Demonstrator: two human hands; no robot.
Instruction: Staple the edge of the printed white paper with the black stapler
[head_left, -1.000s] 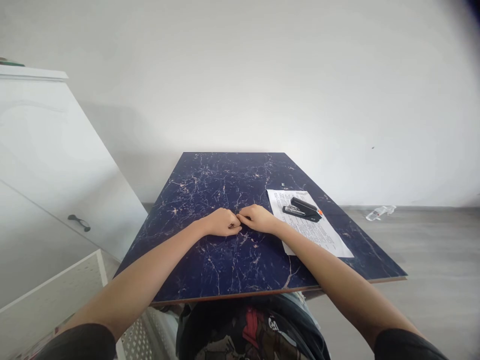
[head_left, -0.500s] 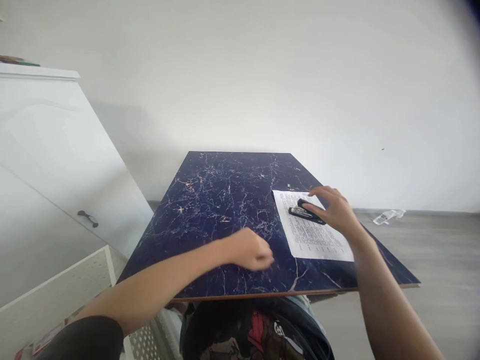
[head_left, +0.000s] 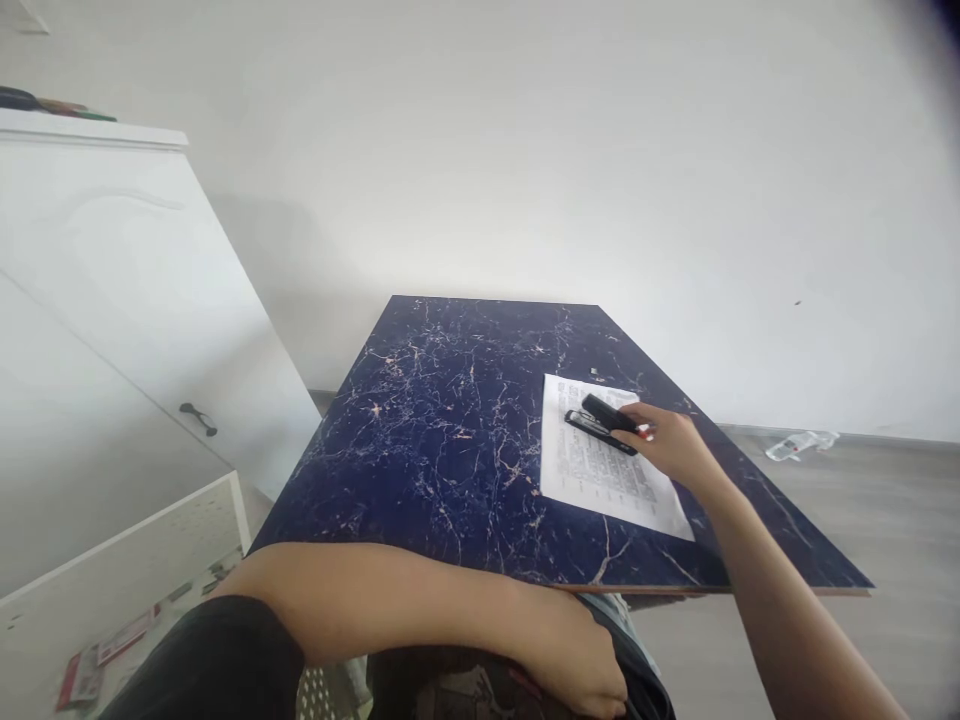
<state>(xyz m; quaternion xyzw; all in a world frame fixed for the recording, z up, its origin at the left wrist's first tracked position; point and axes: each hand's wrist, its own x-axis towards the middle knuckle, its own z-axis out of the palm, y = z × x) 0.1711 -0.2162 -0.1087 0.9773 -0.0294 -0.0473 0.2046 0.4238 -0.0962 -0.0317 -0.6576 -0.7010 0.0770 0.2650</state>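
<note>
A black stapler (head_left: 600, 425) with its arm raised lies on a sheet of printed paper (head_left: 615, 490). My right hand (head_left: 667, 440) grips the stapler's back end between thumb and fingers, beside a small red and white patch. Down past the table's front edge, over my lap, is my left hand (head_left: 581, 655). Its fingers are curled in, and whatever they may hold is hidden.
Under the paper is a dark blue marbled table (head_left: 450, 430). A tiny object (head_left: 593, 371) lies beyond the paper. A white cabinet (head_left: 135, 270) and a white-rimmed bin (head_left: 240, 510) stand at left. Clear plastic (head_left: 801, 445) lies on the floor at right.
My left hand has dropped from above the table to my lap. The paper has turned slightly, and the stapler, held by my right hand, has shifted a little on it.
</note>
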